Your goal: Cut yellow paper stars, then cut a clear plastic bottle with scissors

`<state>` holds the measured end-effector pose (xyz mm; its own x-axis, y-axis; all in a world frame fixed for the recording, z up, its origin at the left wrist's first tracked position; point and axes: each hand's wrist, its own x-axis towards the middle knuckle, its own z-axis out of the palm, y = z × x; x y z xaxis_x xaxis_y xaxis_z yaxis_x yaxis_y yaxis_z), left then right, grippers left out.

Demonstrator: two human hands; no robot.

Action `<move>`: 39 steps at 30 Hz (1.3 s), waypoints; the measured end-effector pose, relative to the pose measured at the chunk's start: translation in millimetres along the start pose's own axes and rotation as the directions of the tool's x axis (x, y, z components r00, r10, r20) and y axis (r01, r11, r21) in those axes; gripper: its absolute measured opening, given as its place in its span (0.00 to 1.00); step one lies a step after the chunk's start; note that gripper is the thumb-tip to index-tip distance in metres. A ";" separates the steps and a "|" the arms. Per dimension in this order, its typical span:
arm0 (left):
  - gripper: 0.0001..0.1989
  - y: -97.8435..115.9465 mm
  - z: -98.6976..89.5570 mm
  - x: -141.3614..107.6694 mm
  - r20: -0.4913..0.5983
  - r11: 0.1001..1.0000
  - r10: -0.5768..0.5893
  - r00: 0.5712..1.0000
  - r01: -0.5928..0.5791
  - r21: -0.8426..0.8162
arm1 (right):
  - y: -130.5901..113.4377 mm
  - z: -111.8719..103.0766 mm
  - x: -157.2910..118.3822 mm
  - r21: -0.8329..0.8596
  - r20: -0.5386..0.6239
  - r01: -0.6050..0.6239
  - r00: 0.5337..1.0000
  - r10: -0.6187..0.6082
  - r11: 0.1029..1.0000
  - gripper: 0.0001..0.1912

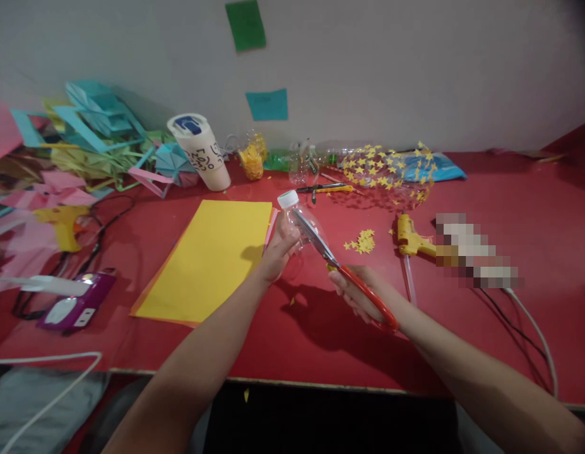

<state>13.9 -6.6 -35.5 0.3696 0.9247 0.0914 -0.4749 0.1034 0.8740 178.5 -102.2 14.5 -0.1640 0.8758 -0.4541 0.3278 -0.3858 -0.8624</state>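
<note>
Near the middle of the red table, my left hand [279, 250] is wrapped round a clear plastic bottle [310, 222] with a white cap. My right hand [358, 291] grips the red handles of a pair of scissors [368, 295]. The scissor blades point up and left and lie against or in front of the bottle near its neck; whether they touch it I cannot tell. To the left of my left hand lies a stack of yellow paper [211, 258]. A small pile of yellow paper stars [364, 241] lies right of the bottle.
A yellow glue gun [409, 236] lies at the right, another [67, 224] at the left near a purple power strip [77, 302]. Behind stand a white tumbler [204, 154], a cup of yellow pieces [252, 161] and a star-covered clear piece [389, 167]. Folded paper fills the back left.
</note>
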 end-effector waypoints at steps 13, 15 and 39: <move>0.29 4.4 2.0 2.1 -0.087 0.997 0.032 0.996 -0.038 -0.072 | -4.7 -3.1 -0.5 -0.058 0.039 0.030 0.999 -0.028 0.998 0.25; 0.28 8.7 -0.5 5.4 -0.147 0.990 0.039 0.988 -0.058 -0.126 | -3.2 -3.6 0.2 -0.076 0.083 0.038 0.996 -0.031 0.996 0.25; 0.17 24.7 -14.9 9.6 -0.231 0.966 -0.019 0.973 -0.042 -0.256 | 4.3 -9.9 4.6 -0.236 0.114 0.211 0.975 -0.188 0.949 0.32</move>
<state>-6.2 10.2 -20.1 0.1841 0.9822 -0.0380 -0.6787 0.1550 0.7179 188.4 -97.0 10.9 -0.3278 0.8938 -0.3060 0.4962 -0.1127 -0.8608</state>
